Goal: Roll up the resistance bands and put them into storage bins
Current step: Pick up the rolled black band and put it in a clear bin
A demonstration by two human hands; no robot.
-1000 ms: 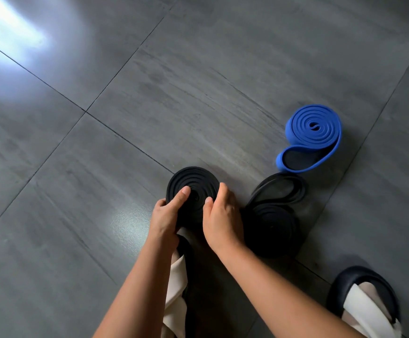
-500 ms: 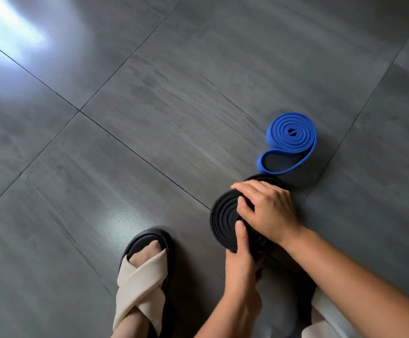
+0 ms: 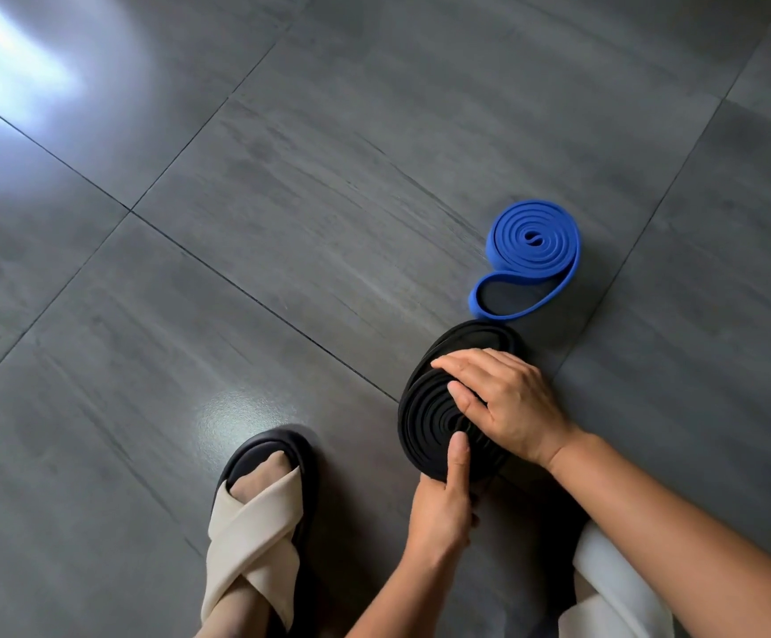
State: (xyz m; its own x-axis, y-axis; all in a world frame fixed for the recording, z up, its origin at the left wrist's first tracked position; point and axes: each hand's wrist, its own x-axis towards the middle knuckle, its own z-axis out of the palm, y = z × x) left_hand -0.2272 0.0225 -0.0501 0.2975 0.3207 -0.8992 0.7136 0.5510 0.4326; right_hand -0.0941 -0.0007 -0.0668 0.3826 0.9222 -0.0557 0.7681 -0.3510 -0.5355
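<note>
A black resistance band rolled into a flat coil is held just above the grey floor. My left hand grips its near edge, thumb lying up across the coil's face. My right hand curls over its far side with fingers on the top rim. Right behind it lies a second black band, partly hidden by the coil and my right hand. A blue band rolled into a coil, with a loose loop trailing toward me, lies on the floor further back. No storage bin is in view.
Grey floor tiles with dark grout lines spread all around. My foot in a cream-strapped black sandal stands to the left of the hands. A pale trouser leg shows under my right forearm.
Both hands carried the black coil from the left to the right, up against the second black band. In the last half second the hands barely moved.
</note>
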